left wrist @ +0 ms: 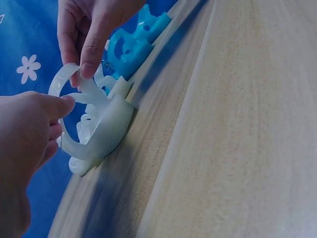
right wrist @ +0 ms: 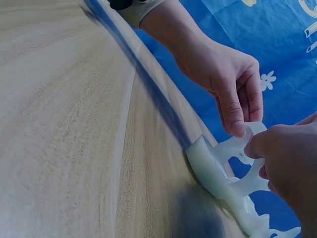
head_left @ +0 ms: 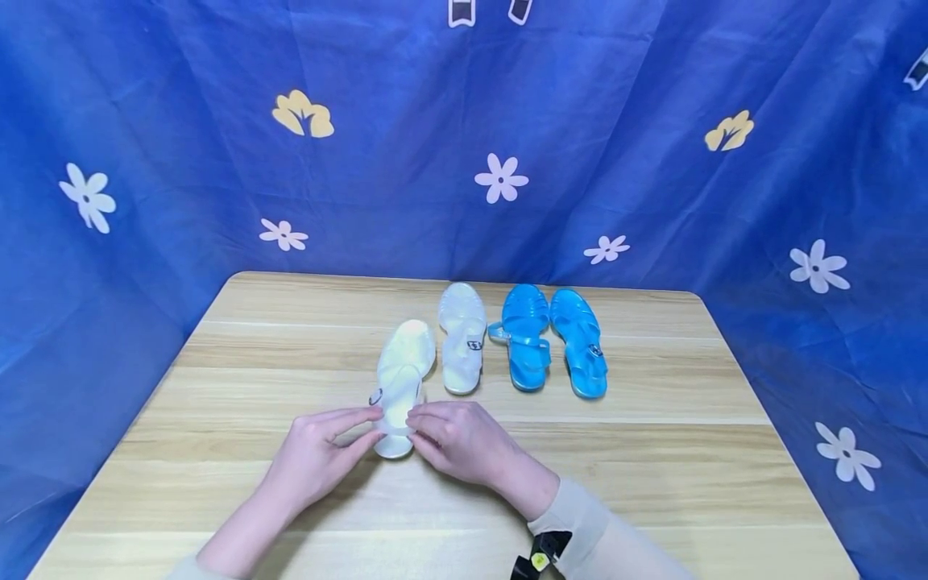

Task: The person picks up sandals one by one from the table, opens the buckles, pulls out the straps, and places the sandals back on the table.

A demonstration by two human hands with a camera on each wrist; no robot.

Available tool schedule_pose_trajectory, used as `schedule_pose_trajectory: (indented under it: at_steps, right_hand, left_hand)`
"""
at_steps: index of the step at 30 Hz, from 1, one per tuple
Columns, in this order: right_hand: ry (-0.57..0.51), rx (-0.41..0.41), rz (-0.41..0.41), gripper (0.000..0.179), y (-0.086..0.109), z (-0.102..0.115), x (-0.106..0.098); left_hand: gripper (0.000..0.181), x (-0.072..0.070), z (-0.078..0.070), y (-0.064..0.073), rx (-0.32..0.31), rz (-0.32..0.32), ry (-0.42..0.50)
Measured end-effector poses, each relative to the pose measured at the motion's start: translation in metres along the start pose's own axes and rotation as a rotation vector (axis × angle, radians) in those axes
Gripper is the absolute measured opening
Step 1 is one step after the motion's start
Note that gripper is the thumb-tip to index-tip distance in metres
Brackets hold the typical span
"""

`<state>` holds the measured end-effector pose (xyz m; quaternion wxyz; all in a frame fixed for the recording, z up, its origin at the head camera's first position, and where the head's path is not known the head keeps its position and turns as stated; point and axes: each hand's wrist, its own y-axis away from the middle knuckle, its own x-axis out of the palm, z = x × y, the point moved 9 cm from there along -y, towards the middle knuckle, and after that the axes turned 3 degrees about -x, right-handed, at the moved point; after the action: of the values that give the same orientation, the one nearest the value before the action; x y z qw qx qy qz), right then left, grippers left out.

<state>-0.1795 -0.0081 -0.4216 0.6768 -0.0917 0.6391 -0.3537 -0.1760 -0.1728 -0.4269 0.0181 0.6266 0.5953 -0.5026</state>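
Observation:
A translucent white jelly sandal [head_left: 408,354] lies on the table, toe pointing away from me, with its heel end between my hands. My left hand [head_left: 312,457] pinches the ankle strap [left wrist: 58,82] from the left, near a small dark-rimmed buckle [head_left: 375,396]. From the other side, my right hand [head_left: 464,441] holds the same strap between thumb and fingers. In the left wrist view the strap stands up in a loop above the sole, and the fingertips of both hands are close together on it. The sole [right wrist: 205,168] rests along the wood in the right wrist view.
Right of the held sandal lies a second white sandal [head_left: 462,326]. Beside it are two blue jelly sandals, one with its strap out to the left [head_left: 528,374] and one angled [head_left: 580,354]. A blue flowered cloth [head_left: 406,161] hangs behind the wooden table [head_left: 652,451].

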Motion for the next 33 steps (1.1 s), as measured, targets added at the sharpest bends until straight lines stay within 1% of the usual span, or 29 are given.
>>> schedule_pose_trajectory:
  at_steps: [2, 3, 5, 7, 8, 9, 10, 12, 14, 16, 17, 20, 22, 28, 30, 33]
  right_hand:
    - [-0.003, 0.006, 0.013, 0.017, 0.000, -0.001, 0.000]
    - [-0.006, 0.019, 0.029, 0.019, 0.000, -0.001, 0.000]
    - [-0.024, 0.052, 0.082, 0.022, -0.003, -0.004, -0.001]
    - [-0.079, 0.097, 0.148, 0.026, -0.007, -0.009, -0.003]
    - [-0.112, 0.125, 0.188, 0.027, -0.010, -0.012, -0.004]
    - [-0.149, 0.150, 0.219, 0.029, -0.014, -0.015, -0.007]
    - [-0.177, 0.167, 0.246, 0.030, -0.017, -0.018, -0.008]
    - [-0.231, 0.193, 0.268, 0.029, -0.025, -0.024, -0.013]
    - [-0.251, 0.204, 0.265, 0.027, -0.034, -0.028, -0.016]
    - [-0.258, 0.203, 0.246, 0.026, -0.043, -0.031, -0.015]
    - [-0.262, 0.202, 0.237, 0.026, -0.047, -0.032, -0.014]
    - [-0.264, 0.207, 0.244, 0.026, -0.056, -0.035, -0.004]
    - [-0.266, 0.223, 0.265, 0.028, -0.059, -0.038, 0.006]
    - [-0.299, 0.312, 0.354, 0.029, -0.058, -0.054, 0.038]
    - [-0.317, 0.333, 0.369, 0.029, -0.056, -0.058, 0.046]
    - [-0.355, 0.360, 0.376, 0.027, -0.054, -0.061, 0.053]
  left_hand:
    - [0.035, 0.000, 0.000, 0.000, 0.007, 0.011, 0.012]
    - [0.037, 0.000, -0.001, -0.001, 0.021, 0.015, 0.015]
    - [0.039, -0.001, -0.002, -0.002, 0.036, 0.030, 0.024]
    - [0.040, -0.005, 0.000, -0.005, 0.027, 0.037, 0.035]
    - [0.039, -0.008, 0.003, -0.007, -0.002, 0.034, 0.042]
    - [0.038, -0.010, 0.008, -0.008, -0.048, 0.034, 0.060]
    - [0.035, -0.011, 0.016, -0.010, -0.114, 0.040, 0.085]
    - [0.030, -0.010, 0.033, -0.011, -0.275, 0.056, 0.140]
    - [0.031, -0.003, 0.048, -0.009, -0.425, 0.085, 0.194]
    - [0.037, 0.008, 0.057, -0.006, -0.524, 0.133, 0.226]
    - [0.038, 0.013, 0.059, -0.005, -0.558, 0.153, 0.230]
    - [0.040, 0.026, 0.063, -0.005, -0.604, 0.189, 0.221]
    - [0.041, 0.031, 0.064, -0.005, -0.623, 0.197, 0.196]
    - [0.040, 0.037, 0.068, -0.004, -0.655, 0.215, 0.097]
    - [0.038, 0.038, 0.069, -0.003, -0.660, 0.216, 0.086]
    - [0.037, 0.038, 0.069, -0.002, -0.660, 0.207, 0.092]
